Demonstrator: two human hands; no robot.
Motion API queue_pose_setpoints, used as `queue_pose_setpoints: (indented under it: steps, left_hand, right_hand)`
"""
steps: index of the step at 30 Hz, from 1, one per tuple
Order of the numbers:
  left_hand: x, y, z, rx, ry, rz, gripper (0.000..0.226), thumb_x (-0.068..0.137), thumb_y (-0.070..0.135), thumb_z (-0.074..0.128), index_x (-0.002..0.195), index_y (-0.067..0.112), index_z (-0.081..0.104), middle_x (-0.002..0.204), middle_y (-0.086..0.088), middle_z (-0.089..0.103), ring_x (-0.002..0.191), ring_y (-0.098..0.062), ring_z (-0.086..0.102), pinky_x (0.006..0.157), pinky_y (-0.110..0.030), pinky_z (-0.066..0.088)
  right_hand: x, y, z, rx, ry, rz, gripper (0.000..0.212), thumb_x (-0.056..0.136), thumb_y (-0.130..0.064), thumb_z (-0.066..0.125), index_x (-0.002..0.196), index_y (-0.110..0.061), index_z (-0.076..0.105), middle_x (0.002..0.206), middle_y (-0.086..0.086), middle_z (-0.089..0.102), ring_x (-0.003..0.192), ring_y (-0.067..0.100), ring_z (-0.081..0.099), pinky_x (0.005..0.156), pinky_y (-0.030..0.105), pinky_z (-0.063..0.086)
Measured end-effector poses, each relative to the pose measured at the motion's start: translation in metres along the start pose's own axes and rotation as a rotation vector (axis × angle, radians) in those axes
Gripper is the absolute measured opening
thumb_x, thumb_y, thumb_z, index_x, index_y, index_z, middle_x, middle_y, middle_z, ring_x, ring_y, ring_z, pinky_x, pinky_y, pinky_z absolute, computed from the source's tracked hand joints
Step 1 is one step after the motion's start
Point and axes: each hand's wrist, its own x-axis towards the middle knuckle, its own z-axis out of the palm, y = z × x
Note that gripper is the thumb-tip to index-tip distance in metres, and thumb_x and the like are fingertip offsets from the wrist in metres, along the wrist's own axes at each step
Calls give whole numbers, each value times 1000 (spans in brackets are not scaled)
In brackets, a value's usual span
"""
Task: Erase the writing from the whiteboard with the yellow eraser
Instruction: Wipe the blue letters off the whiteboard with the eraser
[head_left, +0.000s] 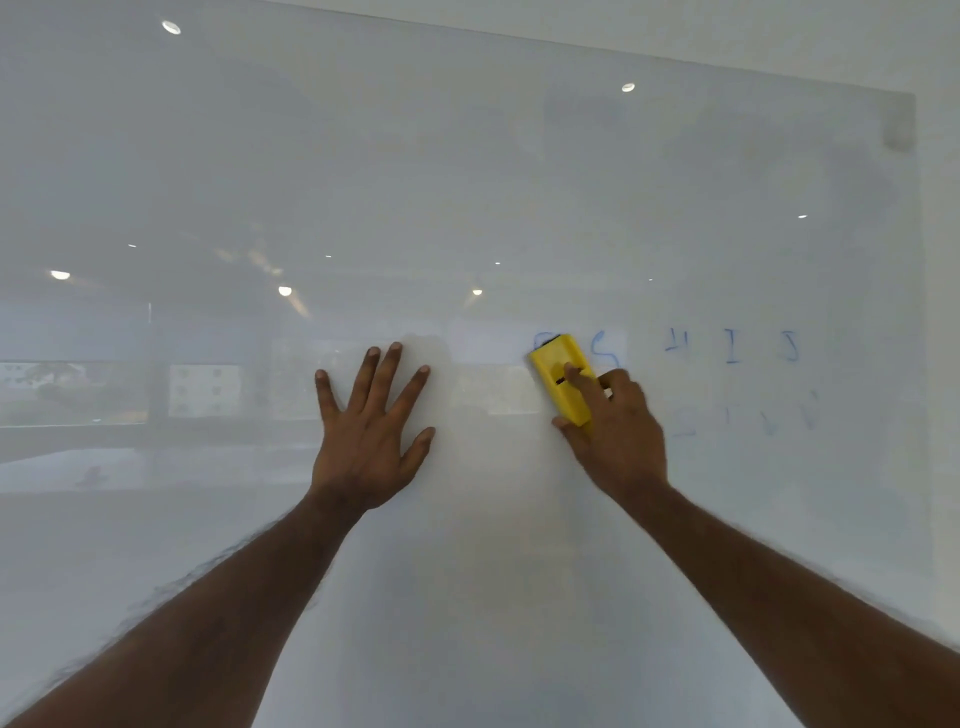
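1. The left hand lies flat on the whiteboard, fingers spread wide, holding nothing.
2. The right hand grips the yellow eraser, index finger stretched along its back and thumb tucked under its lower end.
3. The eraser is pressed to the board just right of the left hand, tilted, its top edge covering part of a blue mark.
4. Blue writing runs in a row to the eraser's right; fainter smudged marks sit below that row.
5. Ceiling lights reflect off the glossy board.
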Motion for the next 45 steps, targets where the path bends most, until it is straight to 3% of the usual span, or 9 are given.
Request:
queue_pose_setpoints:
  steps: [6,13,20,26,28,33,35,40,45]
  left_hand:
    - [-4,2,11,1,62,-15,63,101,48,28,159,23,23,169,-9,11,156,-30,10,117,-71,5]
    - [-4,0,15,15,69,-16,63,102,49,28,160,26,19,170,-7,8,157,-28,6,119,-69,0]
    - [-4,0,16,13,67,-19,62,102,48,26,160,26,18,170,-7,8,157,-27,6,118,-69,1]
    - [-5,3,15,-26,47,-46,60,103,44,22,160,28,14,170,-4,5,157,-25,1,119,-69,1]
    - [-6,3,16,-34,47,-51,59,104,43,23,160,27,14,170,-4,4,157,-25,1,118,-70,1]
    - [-6,3,17,-24,51,-57,60,103,42,25,160,26,16,170,-5,7,157,-26,3,118,-70,1]
    - [-6,4,17,-27,46,-58,60,103,42,23,160,27,14,170,-5,5,157,-26,1,118,-70,0]
    - [-6,6,18,-25,41,-63,60,104,42,23,160,25,11,170,-6,3,157,-26,0,118,-70,2]
    - [-6,9,16,-9,47,-61,62,103,42,24,160,19,13,169,-12,3,157,-29,4,118,-71,4]
  right_hand:
    - [-34,-1,11,-93,-83,-417,58,72,-38,79,126,-28,59,101,10,58,79,30,56,49,34,49]
    - [19,2,0,35,62,68,58,81,-42,70,134,-32,50,109,8,50,96,29,50,60,38,51]
    - [-21,-14,12,-56,-96,-529,59,73,-34,78,128,-26,58,102,13,60,80,32,56,52,37,51]
    - [35,5,-2,18,78,27,56,82,-40,69,135,-32,50,109,9,51,94,31,50,60,39,51]
    - [27,-4,2,19,77,-2,56,82,-39,69,134,-31,50,108,10,51,93,32,50,59,39,52]
    - [-8,-4,7,-88,-52,-468,59,74,-36,77,129,-27,58,102,10,59,79,30,54,52,34,47]
    - [8,9,0,-129,-34,-447,58,74,-33,77,128,-28,58,103,11,59,81,32,55,53,35,46]
    - [40,23,-10,-39,80,-29,56,81,-36,70,133,-29,52,107,9,52,91,31,50,57,37,49]
    - [14,8,-4,-51,-4,-241,57,79,-38,73,132,-28,54,106,10,55,87,31,53,54,36,50]
